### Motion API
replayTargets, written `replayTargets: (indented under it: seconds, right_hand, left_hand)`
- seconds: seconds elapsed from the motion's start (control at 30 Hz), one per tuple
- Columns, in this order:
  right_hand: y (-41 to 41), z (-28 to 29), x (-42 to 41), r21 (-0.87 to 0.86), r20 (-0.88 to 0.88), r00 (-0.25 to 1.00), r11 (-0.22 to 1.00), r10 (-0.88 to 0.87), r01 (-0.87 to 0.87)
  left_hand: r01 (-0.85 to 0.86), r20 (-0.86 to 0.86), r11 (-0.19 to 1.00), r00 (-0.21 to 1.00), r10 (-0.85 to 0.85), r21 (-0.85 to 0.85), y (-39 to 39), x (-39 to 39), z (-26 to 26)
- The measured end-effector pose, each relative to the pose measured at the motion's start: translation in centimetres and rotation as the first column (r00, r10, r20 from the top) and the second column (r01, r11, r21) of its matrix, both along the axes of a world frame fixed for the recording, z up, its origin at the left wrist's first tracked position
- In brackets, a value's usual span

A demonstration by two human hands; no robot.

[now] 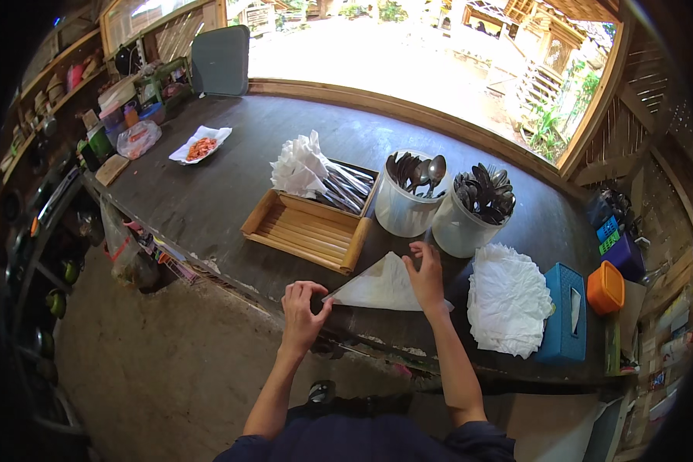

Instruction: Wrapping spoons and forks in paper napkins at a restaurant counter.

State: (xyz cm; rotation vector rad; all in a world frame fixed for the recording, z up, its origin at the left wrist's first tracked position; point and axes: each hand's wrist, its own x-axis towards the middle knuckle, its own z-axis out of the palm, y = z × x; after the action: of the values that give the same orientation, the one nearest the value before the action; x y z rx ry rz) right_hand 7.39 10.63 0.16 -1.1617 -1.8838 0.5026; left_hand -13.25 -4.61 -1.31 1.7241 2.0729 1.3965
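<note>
A white paper napkin (pixel 375 286), folded into a triangle, lies on the dark counter before me. My left hand (pixel 303 312) is at its left corner, fingers curved and apart, the thumb by the tip. Over the right part of the napkin is my right hand (pixel 427 274), thumb and fingers spread and partly hiding it. Beyond the napkin sits a bamboo tray (pixel 300 228). Its far compartment holds cutlery (pixel 346 187) bundled with white napkins (pixel 300 164). Two white plastic tubs stand behind my right hand, one with spoons (pixel 418 170), the other with mixed spoons and forks (pixel 485 193).
A stack of white napkins (pixel 508 300) lies right of my right hand, beside a blue tissue box (pixel 563 317) and an orange container (pixel 606 287). Farther left is sliced red food on white paper (pixel 201 147). The counter's front edge (pixel 248 289) runs close to my body.
</note>
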Motion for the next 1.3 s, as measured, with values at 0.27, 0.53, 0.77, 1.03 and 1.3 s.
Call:
replayTargets:
  seconds: [0.27,0.53,0.77,1.03,1.3]
  right_hand:
    - [-12.0,0.6,0.1,0.136,0.321,0.944,0.982,0.079,-0.128]
    - [-13.8,-1.6,1.3,0.132,0.534,0.839,0.99,-0.106,0.041]
    - [-13.5,-1.7,5.7,0.16,0.563,0.765,0.949,-0.313,0.271]
    - [-15.7,-0.2,8.0,0.198,0.569,0.642,0.843,-0.514,0.5]
    - [-13.4,8.4,8.4,0.107,0.31,0.777,0.833,-0.547,0.544]
  left_hand:
    - [0.375,-0.336,0.914,0.85,-0.405,-0.153,-0.1,3.8,2.5]
    - [0.277,-0.437,0.903,0.804,-0.404,-0.328,-1.6,5.2,0.0]
    - [0.184,-0.464,0.918,0.817,-0.342,-0.352,-3.3,2.2,0.5]
    - [0.111,-0.445,0.897,0.838,-0.317,-0.429,-4.6,-1.6,2.9]
    - [0.451,-0.178,0.889,0.871,-0.457,-0.077,3.0,1.5,12.5]
